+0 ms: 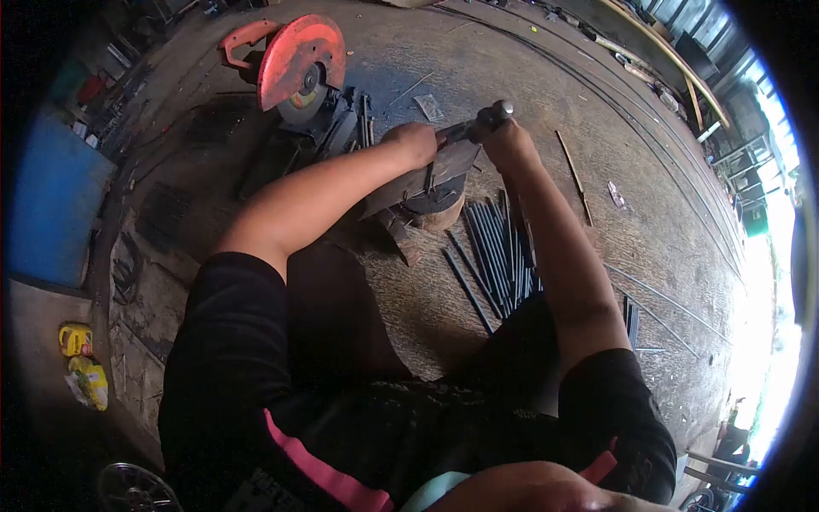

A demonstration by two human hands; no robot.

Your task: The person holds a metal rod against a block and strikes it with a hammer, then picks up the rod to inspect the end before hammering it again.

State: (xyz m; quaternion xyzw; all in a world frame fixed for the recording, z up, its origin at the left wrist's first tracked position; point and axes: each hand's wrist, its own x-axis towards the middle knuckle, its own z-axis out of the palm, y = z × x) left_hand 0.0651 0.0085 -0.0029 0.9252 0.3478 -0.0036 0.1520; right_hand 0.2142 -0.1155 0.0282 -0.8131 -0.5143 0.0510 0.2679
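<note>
My right hand (509, 147) is closed around a hammer, close to its dark metal head (492, 118), which has a shiny round face. Just left of it, my left hand (413, 143) is closed at the far edge of a metal block. A short dark metal piece (454, 134) shows between the two hands; what my left fingers grip is mostly hidden. Below both hands, the dark flat-sided metal block (452, 164) rests on a round wooden stump (440, 220). Several dark metal rods (490, 247) lie in a loose bundle on the floor, right of the stump.
A red cut-off saw (303, 64) with a disc stands ahead to the left. Long thin bars (661, 320) lie on the floor at right. A blue panel (55, 192) and yellow packages (77, 340) are at far left.
</note>
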